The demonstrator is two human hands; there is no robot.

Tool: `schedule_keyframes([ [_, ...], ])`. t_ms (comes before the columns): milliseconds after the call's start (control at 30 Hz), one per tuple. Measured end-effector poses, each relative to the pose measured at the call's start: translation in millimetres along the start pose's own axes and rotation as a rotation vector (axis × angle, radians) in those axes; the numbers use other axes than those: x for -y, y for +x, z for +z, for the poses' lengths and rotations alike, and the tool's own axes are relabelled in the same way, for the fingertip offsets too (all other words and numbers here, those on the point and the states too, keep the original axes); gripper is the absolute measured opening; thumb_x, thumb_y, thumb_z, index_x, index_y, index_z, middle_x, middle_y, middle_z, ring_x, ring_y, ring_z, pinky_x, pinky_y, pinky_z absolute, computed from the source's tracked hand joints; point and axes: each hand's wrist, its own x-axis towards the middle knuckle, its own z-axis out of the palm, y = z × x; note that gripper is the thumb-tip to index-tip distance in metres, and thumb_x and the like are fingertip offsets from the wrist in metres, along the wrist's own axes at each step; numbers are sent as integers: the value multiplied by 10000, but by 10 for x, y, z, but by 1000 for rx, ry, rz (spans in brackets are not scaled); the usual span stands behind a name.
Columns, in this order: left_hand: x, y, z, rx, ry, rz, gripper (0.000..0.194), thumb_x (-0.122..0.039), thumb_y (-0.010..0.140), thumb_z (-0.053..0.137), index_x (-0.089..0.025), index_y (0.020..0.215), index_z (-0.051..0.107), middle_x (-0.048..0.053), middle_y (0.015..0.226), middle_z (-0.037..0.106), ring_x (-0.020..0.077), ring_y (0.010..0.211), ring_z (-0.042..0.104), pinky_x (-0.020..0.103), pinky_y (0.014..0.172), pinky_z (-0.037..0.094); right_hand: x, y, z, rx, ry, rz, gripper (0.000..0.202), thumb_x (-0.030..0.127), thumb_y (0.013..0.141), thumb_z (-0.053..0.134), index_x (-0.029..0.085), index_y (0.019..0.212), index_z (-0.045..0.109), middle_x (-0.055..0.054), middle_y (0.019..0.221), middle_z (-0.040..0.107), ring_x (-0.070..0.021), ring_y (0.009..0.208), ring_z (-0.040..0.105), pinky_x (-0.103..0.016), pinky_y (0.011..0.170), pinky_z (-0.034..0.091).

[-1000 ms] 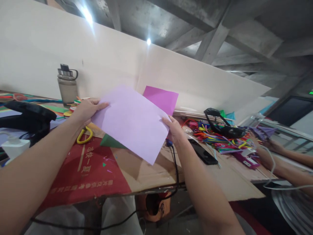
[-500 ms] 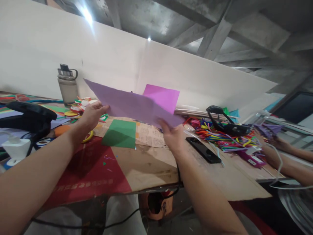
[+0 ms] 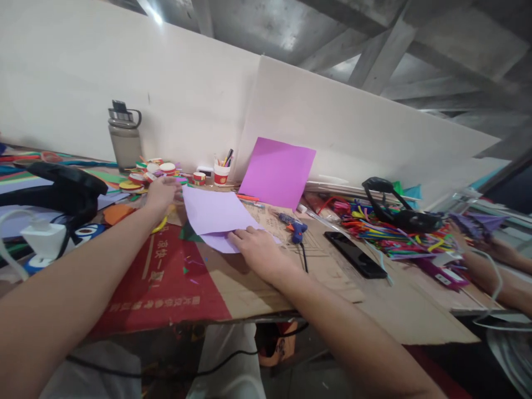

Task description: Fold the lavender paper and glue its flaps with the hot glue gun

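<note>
A light purple sheet (image 3: 220,213) lies over the cardboard on the table, with a fold or overlapping edge near its front. My right hand (image 3: 253,246) rests on that front edge, fingers bent and pressing on the paper. At the sheet's back left corner is my left hand (image 3: 164,191); its fingers are closed near the corner, and the contact is too small to make out. Part of a green sheet (image 3: 189,233) shows from under the purple one. A brighter purple sheet (image 3: 278,172) leans against the white board behind.
A blue glue gun (image 3: 296,228) and black phone (image 3: 355,255) lie to the right. Behind stand a bottle (image 3: 125,141) and a pen cup (image 3: 221,174). Colourful pipe cleaners (image 3: 374,230) are heaped at right, near another person's hands. Paper rolls sit at back left.
The light purple sheet has come down from the air onto the table, covering most of the green sheet. My right hand has moved left and down with it. The glue gun and pen cup now show.
</note>
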Motion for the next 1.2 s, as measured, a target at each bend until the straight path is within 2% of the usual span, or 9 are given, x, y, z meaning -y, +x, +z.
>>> schedule_keyframes([
  [100,-203,-26,6,-286,172,78,362,-325,823,505,-76,1080,560,105,1114,616,195,1040,541,348,937,393,39,10,69,20,11,31,260,117,882,421,177,1082,576,-109,1015,637,-236,891,549,-334,700,442],
  [133,-292,-63,48,-203,239,171,391,-380,832,501,-98,1088,584,110,1127,624,200,1044,555,342,941,397,46,11,93,11,25,25,275,118,873,435,181,1105,569,-108,1028,634,-237,902,541,-333,710,442],
  [267,-554,-324,358,499,394,351,608,-558,821,474,-172,1289,516,97,1359,514,249,1202,497,341,999,369,48,-3,154,-38,87,5,351,223,870,503,181,1217,536,-115,1076,623,-244,948,516,-358,815,427],
  [433,-474,-548,617,903,710,375,781,-668,813,417,-161,1407,392,126,1476,346,286,1365,293,382,1106,210,-23,-52,64,-47,240,-53,545,561,859,484,133,1178,597,-155,1134,618,-280,1043,489,-400,904,386],
  [633,-363,-497,577,932,725,434,790,-686,804,421,-205,1428,363,97,1488,323,264,1372,288,355,1108,198,-185,-36,-28,-5,505,-87,349,416,935,435,196,1048,680,-64,991,698,-184,885,583,-305,833,390],
  [833,-394,-505,560,942,725,443,778,-663,777,488,-243,1422,371,77,1499,305,265,1388,251,373,1113,179,-562,-55,-49,-268,341,416,328,368,929,424,168,886,682,-98,897,692,-184,823,605,-282,737,397],
  [1000,-464,-551,548,958,749,433,792,-684,789,448,-217,1423,367,89,1513,273,270,1399,217,405,1115,163,-984,-293,62,-91,58,815,422,403,874,494,56,1089,599,-241,1055,630,-316,1026,581,-376,831,411],
  [1100,-488,-568,546,968,781,428,801,-693,800,415,-194,1424,363,96,1521,254,269,1406,193,410,1117,150,-1117,-384,257,34,180,882,491,328,819,555,36,1211,509,-247,1115,612,-311,1041,590,-367,841,427],
  [1200,-456,-561,554,963,769,438,746,-670,834,378,-198,1412,381,99,1515,273,262,1403,203,409,1114,153,-1163,-383,414,-50,335,940,551,219,718,606,27,1219,484,-243,1050,639,-302,939,630,-357,777,456],
])
